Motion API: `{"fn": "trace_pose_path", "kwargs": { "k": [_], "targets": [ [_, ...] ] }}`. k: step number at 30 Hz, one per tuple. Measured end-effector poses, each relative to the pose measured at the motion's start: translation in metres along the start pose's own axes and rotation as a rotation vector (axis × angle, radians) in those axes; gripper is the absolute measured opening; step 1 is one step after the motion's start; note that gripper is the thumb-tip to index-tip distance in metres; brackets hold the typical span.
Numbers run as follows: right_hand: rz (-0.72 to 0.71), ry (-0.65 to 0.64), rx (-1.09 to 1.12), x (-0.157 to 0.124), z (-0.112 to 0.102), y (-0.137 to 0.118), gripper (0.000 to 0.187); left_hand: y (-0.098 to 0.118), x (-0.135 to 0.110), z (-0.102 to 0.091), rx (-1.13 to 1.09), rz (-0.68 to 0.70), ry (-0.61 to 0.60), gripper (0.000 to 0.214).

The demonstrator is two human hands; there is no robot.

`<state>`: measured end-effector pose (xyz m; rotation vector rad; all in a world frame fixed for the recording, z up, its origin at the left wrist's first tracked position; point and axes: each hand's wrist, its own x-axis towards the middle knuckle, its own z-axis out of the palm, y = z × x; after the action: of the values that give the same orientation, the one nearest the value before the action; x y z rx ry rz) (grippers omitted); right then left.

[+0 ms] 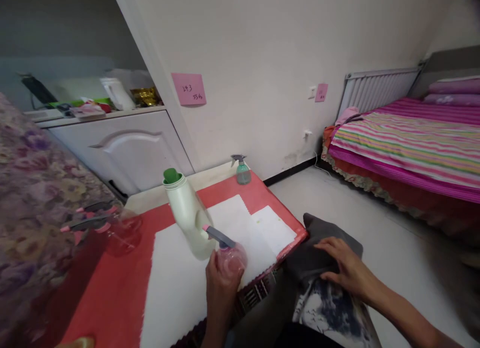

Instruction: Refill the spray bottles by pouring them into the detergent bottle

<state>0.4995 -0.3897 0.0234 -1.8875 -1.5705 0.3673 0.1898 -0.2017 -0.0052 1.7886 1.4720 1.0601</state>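
My left hand [222, 283] is closed around a clear pink spray bottle [237, 258] with a grey trigger head, upright above the white sheets. Its nozzle points left, close to a large pale green jug [184, 203] with a green mouth that stands on the paper. Over on the right, my right hand [347, 268] lies with fingers apart on dark grey cloth [324, 233] over my knee, holding nothing I can see. A small green spray bottle [243, 175] stands at the table's far corner. More clear pink spray bottles [123, 233] stand at the left.
White sheets [168, 288] cover part of the red tabletop [108, 283]. A cabinet [127, 143] with items on its shelf and a wall are behind. Floral fabric [30, 213] hangs at left; a bed [408, 138] stands right, beyond the floor.
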Motion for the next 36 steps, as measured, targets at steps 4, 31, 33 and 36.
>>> {"fn": "trace_pose_path", "kwargs": {
  "k": [4,31,33,36],
  "targets": [
    [0.105,0.021,-0.154,-0.036,-0.005,0.033,0.033,0.011,-0.003,-0.004,-0.043,-0.031,-0.042,0.086],
    [0.047,-0.695,-0.059,0.007,-0.012,-0.038,0.032,0.002,-0.009,-0.01,-0.079,0.024,-0.047,0.083],
    [-0.03,-0.664,-0.006,0.027,-0.012,-0.047,0.03,0.0,-0.01,-0.009,-0.071,0.024,-0.045,0.082],
    [-0.164,-0.648,0.17,0.067,-0.006,-0.065,0.024,-0.006,-0.013,-0.003,-0.068,0.047,-0.004,0.082]
  ]
}}
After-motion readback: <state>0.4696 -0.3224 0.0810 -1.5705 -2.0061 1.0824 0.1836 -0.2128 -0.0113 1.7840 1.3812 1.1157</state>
